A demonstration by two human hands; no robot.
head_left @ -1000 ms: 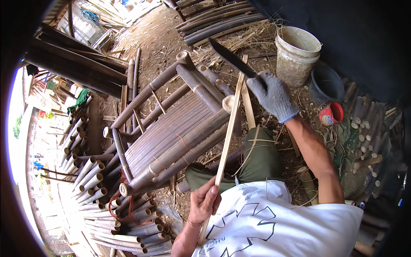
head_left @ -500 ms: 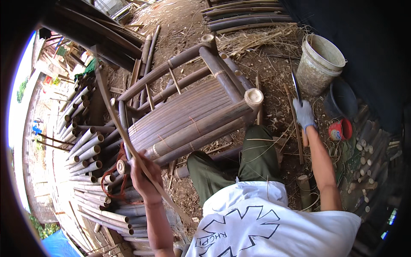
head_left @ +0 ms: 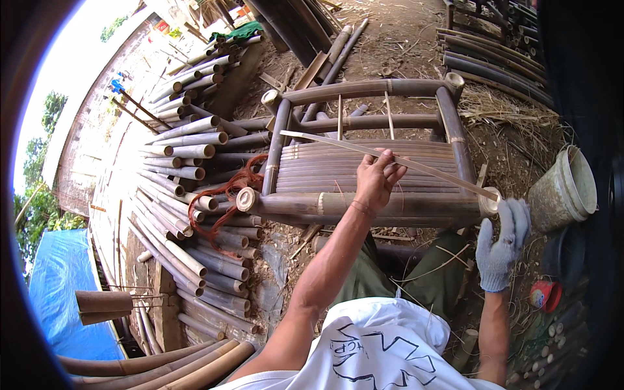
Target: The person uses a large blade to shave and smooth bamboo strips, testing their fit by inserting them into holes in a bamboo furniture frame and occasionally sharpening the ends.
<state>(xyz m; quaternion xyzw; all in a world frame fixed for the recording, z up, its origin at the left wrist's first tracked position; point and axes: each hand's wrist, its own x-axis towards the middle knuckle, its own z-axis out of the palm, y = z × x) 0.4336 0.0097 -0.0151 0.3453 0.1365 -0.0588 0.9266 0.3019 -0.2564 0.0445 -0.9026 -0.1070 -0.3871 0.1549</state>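
Note:
A thin bamboo strip (head_left: 442, 173) lies slantwise across the view, above a dark bamboo bench (head_left: 370, 170) with a slatted seat. My left hand (head_left: 378, 177) is bare and pinches the strip near its middle, over the seat. My right hand (head_left: 502, 246) wears a grey-white knit glove. Its thumb and fingers are spread, with nothing visible in them. The gloved fingertips are close to the strip's right end, beside the bench's near right corner post (head_left: 490, 207); whether they touch the strip I cannot tell.
Stacked bamboo poles (head_left: 195, 214) crowd the left side, with red-orange twine (head_left: 214, 224) over some ends. At right stand a dirty white bucket (head_left: 552, 192), a dark bucket (head_left: 564, 257) and a small red container (head_left: 550, 296). More poles (head_left: 494, 58) lie at the far right.
The long blade that my right hand held is out of sight, and that hand is now spread. My left hand has brought the strip rightward over the bench. The view has turned left.

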